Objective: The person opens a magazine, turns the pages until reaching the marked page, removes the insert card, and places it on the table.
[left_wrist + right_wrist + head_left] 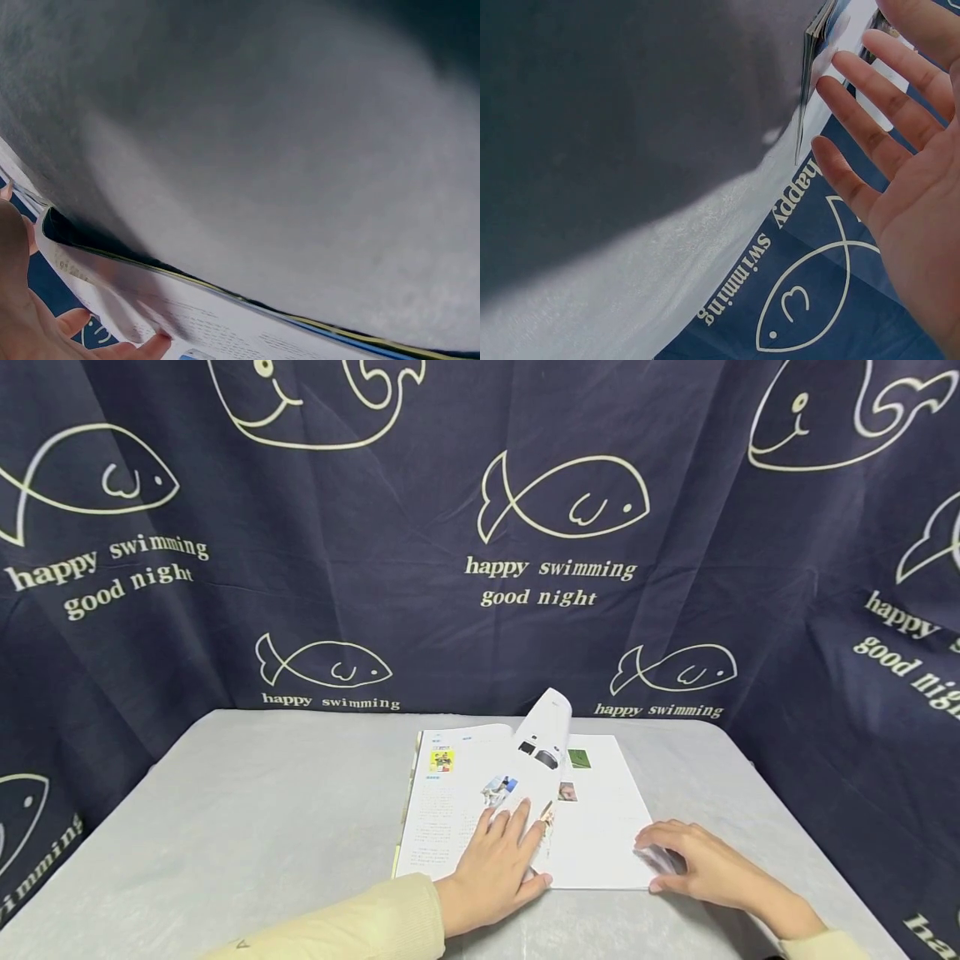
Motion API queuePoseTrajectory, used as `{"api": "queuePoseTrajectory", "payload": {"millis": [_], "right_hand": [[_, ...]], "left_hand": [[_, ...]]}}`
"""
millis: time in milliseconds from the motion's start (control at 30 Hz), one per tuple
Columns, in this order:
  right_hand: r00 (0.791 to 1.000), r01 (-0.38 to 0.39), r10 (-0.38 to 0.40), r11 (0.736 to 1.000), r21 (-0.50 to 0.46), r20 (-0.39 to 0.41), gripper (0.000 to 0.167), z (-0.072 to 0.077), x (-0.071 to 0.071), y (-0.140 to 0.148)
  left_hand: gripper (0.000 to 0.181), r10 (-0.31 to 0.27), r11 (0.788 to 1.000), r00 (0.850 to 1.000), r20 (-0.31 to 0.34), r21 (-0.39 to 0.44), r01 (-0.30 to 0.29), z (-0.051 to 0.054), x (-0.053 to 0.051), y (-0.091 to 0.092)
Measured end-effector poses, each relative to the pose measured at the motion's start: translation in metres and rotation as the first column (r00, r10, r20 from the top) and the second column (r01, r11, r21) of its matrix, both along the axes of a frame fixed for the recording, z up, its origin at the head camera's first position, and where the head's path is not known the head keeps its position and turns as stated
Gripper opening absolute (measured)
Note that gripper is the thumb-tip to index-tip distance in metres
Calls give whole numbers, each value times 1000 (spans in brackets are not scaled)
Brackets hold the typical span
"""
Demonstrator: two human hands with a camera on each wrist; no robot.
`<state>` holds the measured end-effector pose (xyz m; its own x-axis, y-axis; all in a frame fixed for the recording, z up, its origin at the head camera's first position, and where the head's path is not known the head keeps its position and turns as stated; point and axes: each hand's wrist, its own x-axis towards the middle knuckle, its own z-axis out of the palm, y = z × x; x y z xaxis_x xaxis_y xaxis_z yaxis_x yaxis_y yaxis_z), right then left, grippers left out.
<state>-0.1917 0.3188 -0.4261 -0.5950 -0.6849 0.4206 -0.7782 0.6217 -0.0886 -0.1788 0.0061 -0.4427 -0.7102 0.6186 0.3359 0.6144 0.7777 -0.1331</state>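
An open magazine lies on the table, text and small pictures on its white pages. One loose page stands curled up near the middle, its top bent over. My left hand rests on this page with fingers spread. At the lower right edge of the magazine is my right hand, fingertips touching the page edge and thumb near the corner. In the right wrist view, the right hand's fingers look nearly straight beside the magazine's edge. The left wrist view catches only part of the left hand.
A grey cloth covers the table. Behind and at both sides hangs a dark blue curtain printed with fish and lettering, reaching the table's back edge.
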Motion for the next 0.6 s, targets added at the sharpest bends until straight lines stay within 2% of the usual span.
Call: {"api": "queuePoseTrajectory", "payload": {"millis": [233, 600], "right_hand": [[1000, -7, 7, 1000, -22, 26, 37, 3, 0, -2], [999, -4, 6, 999, -34, 54, 35, 6, -1, -2]], "left_hand": [[63, 38, 999, 999, 23, -28, -37, 1, 0, 0], [60, 59, 997, 997, 43, -47, -57, 0, 0, -3]]}}
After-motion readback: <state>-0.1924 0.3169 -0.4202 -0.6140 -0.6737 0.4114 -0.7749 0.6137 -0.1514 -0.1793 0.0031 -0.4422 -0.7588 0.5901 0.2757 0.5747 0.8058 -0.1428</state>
